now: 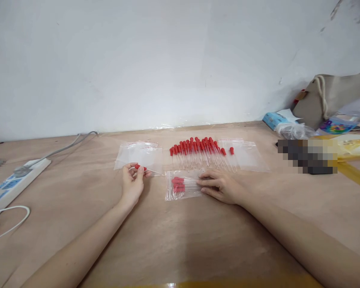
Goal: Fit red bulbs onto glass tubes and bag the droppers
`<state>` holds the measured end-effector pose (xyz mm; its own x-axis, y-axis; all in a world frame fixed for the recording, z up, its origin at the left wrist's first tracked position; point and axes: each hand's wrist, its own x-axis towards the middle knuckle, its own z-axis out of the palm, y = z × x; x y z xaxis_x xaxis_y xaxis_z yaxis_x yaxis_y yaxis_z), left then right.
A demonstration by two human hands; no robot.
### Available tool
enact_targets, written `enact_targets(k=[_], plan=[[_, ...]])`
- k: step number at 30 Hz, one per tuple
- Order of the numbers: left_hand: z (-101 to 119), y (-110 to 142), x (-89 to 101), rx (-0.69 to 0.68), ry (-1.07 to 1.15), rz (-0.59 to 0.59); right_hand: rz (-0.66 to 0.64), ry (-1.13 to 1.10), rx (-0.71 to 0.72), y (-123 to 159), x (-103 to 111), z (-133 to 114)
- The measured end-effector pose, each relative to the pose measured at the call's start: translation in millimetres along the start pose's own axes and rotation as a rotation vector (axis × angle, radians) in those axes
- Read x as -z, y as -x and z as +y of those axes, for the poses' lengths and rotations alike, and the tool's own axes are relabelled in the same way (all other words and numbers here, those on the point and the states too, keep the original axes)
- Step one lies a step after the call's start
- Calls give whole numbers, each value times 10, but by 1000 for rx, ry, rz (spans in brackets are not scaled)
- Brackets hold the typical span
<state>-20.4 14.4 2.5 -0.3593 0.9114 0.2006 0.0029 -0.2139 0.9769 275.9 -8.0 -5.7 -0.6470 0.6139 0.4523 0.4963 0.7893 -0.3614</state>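
My left hand (133, 181) pinches one glass dropper with a red bulb (139, 167), its tube pointing right. My right hand (220, 186) lies on the right end of a small clear zip bag (183, 185), fingers together, holding it against the table; several red-bulb droppers lie inside the bag. Behind it a row of several loose droppers (198, 151) lies on the table. A stack of empty clear bags (139, 155) sits just beyond my left hand, and more clear bags (246, 155) lie to the right of the row.
A white power strip (16, 180) with cables lies at the left edge. At the right stand a beige bag (333, 96), a blue packet (274, 119), crumpled plastic (294, 130) and yellow packaging (354, 146). A white wall runs behind the wooden table (180, 240).
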Motion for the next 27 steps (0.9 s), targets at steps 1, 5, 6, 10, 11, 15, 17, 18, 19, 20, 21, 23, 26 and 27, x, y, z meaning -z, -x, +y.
enact_targets(k=[1, 5, 6, 10, 11, 15, 17, 18, 19, 20, 21, 23, 26, 27], plan=[[3, 14, -18, 28, 25, 10, 0, 0, -1, -2, 4, -2], [44, 87, -77, 162, 61, -31, 0, 2, 2, -1, 3, 5], [56, 100, -88, 189, 42, -66, 4, 2, 6, 1, 0, 8], [91, 116, -119, 216, -112, -204, 16, 7, -8, 7, -11, 12], [94, 116, -122, 203, -159, -233, 18, 9, -16, 8, -12, 12], [91, 129, -106, 190, -279, -344, 13, 10, -24, 11, -13, 12], [84, 136, -88, 216, -279, -430, 8, 5, -20, 12, -10, 11], [81, 136, -80, 218, -274, -476, 8, 3, -20, 12, -7, 9], [78, 132, -76, 208, -272, -516, 12, 2, -19, 11, -4, 6], [76, 124, -77, 188, -274, -545, 18, 1, -20, 10, -1, 2], [74, 113, -83, 163, -275, -561, 23, 1, -21, 8, 2, -3], [73, 86, -113, 143, -258, -594, 26, 0, -23, 4, 7, -11], [82, 59, -180, 200, -197, -685, 22, -6, -23, 0, 8, -12], [87, 59, -200, 223, -187, -711, 20, -8, -24, 1, 7, -9]])
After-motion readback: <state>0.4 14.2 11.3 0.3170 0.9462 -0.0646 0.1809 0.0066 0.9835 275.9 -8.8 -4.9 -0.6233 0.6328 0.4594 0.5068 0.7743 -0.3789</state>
